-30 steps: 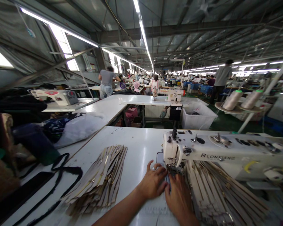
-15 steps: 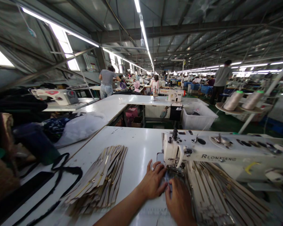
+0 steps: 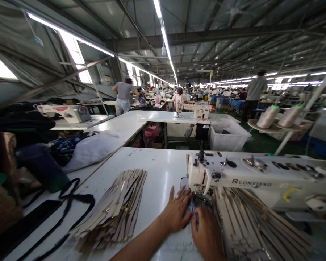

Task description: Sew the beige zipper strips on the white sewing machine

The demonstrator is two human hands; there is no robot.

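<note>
My left hand [image 3: 177, 210] lies with its fingers spread on the white table [image 3: 157, 177], just left of the sewing machine's [image 3: 233, 172] needle area. A ring shows on one finger. Close beside it, my right hand [image 3: 205, 230] is bent in front of the presser foot, its thumb near my left thumb. Whatever lies under its fingertips is too small to make out. Beige strips with zippers form a bundle [image 3: 119, 206] on the left. Another bundle of strips [image 3: 241, 221] lies under the machine arm at the right.
Black straps [image 3: 84, 198] and a white plastic bag [image 3: 93, 148] lie at the left. Two thread cones [image 3: 268, 116] stand at the right. Beyond the table are a white bin [image 3: 228, 137], another sewing machine [image 3: 201, 110] and several people.
The fingers of my left hand have shifted very slightly beside the needle area. My right hand stays almost in place, and both bundles lie as before.
</note>
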